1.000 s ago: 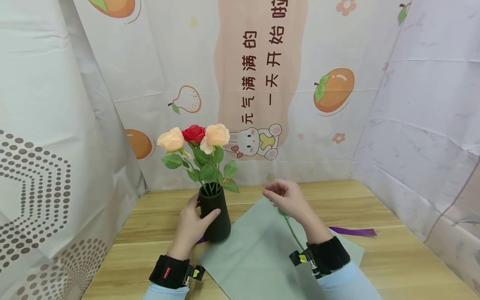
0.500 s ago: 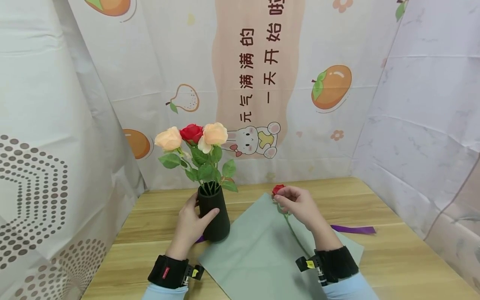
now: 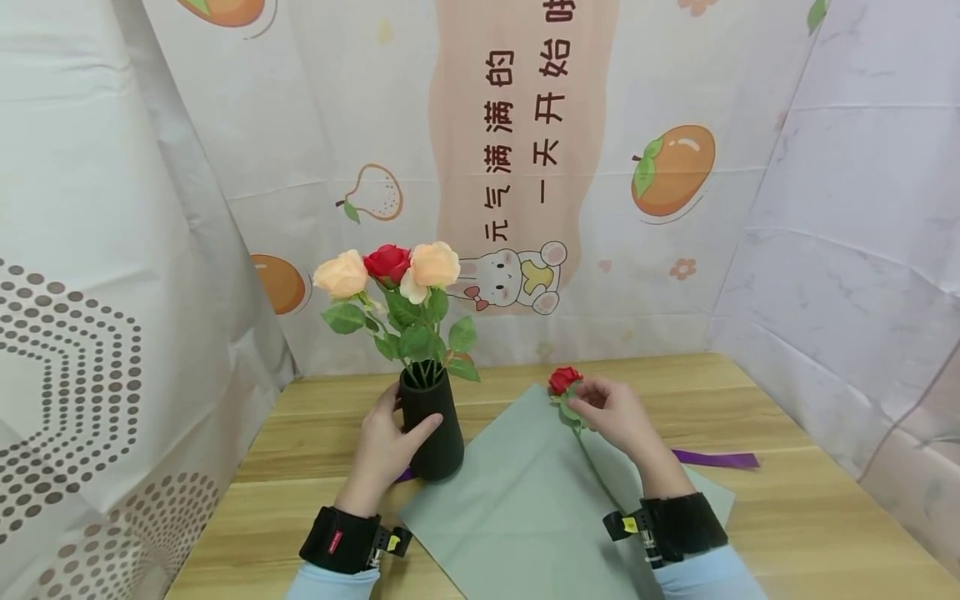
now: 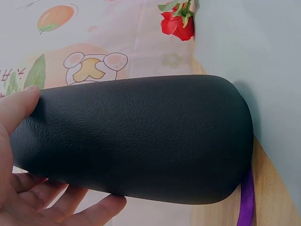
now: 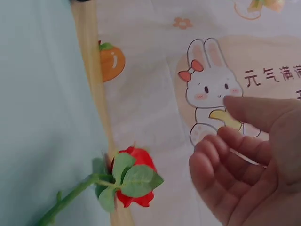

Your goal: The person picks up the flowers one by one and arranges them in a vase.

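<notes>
My left hand (image 3: pixel 386 450) grips a black vase (image 3: pixel 435 442), which stands on the table by the paper's left corner. In the vase are a red rose (image 3: pixel 387 263) and two cream roses (image 3: pixel 341 273) with green leaves. A single red rose (image 3: pixel 564 380) lies on the sage-green sheet (image 3: pixel 517 508), its bloom at the far corner. My right hand (image 3: pixel 618 421) is just right of this bloom. The right wrist view shows that hand (image 5: pixel 249 165) with loosely curled fingers and nothing in them, apart from the rose. In the left wrist view, thumb and fingers wrap the vase (image 4: pixel 141 136).
A purple ribbon (image 3: pixel 720 459) sticks out from under the sheet on the right, and more purple shows beside the vase base. The wooden table (image 3: pixel 810 517) ends at a printed cloth backdrop (image 3: pixel 315 167). Cloth also hangs at both sides.
My right hand has moved back toward me and to the right, so the lying rose's red bloom, hidden a second ago, now shows. The left hand and vase stay put.
</notes>
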Action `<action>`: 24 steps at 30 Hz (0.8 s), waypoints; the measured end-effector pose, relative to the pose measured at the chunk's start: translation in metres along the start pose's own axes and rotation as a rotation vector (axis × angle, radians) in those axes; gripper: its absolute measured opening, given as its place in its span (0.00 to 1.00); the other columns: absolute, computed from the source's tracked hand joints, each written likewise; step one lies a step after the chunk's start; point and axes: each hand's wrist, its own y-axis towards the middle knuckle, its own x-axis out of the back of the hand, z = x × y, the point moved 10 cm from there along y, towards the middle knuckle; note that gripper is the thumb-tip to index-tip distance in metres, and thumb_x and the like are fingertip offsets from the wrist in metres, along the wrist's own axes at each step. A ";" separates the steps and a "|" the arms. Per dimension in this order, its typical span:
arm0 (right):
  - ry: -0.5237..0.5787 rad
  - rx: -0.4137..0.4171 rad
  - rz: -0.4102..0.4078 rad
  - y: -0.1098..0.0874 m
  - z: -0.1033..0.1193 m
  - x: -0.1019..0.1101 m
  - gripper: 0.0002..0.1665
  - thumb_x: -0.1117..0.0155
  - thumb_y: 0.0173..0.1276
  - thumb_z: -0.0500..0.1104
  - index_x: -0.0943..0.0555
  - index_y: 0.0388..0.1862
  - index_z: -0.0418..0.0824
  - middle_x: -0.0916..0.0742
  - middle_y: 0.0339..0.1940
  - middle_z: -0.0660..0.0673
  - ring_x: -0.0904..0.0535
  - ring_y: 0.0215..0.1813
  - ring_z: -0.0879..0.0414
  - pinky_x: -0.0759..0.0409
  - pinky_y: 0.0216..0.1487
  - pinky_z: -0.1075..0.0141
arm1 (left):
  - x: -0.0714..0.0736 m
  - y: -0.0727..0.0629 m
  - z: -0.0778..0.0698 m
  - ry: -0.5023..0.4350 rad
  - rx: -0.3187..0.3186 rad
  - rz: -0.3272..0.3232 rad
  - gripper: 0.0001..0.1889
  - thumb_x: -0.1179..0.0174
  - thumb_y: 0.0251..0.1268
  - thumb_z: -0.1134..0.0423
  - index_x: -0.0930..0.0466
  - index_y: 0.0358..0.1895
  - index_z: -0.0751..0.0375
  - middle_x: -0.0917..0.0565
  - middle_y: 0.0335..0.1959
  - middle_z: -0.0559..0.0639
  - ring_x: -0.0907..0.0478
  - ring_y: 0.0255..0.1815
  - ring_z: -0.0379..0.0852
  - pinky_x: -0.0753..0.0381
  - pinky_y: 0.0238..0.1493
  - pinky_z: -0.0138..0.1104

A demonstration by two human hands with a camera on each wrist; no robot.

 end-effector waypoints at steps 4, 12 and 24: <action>-0.121 -0.029 0.010 0.002 -0.012 -0.001 0.15 0.29 0.70 0.43 0.17 0.48 0.34 0.16 0.36 0.44 0.21 0.38 0.50 0.17 0.32 0.63 | 0.001 0.000 0.000 -0.003 0.001 -0.001 0.40 0.26 0.62 0.48 0.33 0.73 0.60 0.24 0.65 0.59 0.26 0.65 0.59 0.16 0.51 0.54; -0.245 -0.139 0.070 0.000 -0.036 -0.010 0.12 0.28 0.69 0.46 0.17 0.39 0.38 0.18 0.31 0.44 0.23 0.28 0.52 0.22 0.27 0.62 | 0.000 0.000 -0.001 0.007 -0.001 -0.002 0.41 0.27 0.62 0.48 0.33 0.73 0.60 0.24 0.65 0.60 0.26 0.65 0.60 0.17 0.51 0.55; -0.340 -0.216 0.126 -0.005 -0.051 -0.024 0.15 0.28 0.67 0.46 0.20 0.25 0.39 0.22 0.20 0.47 0.26 0.23 0.54 0.28 0.23 0.63 | 0.000 0.001 -0.001 0.013 -0.003 0.002 0.40 0.27 0.62 0.47 0.33 0.73 0.60 0.24 0.65 0.59 0.26 0.65 0.60 0.17 0.52 0.55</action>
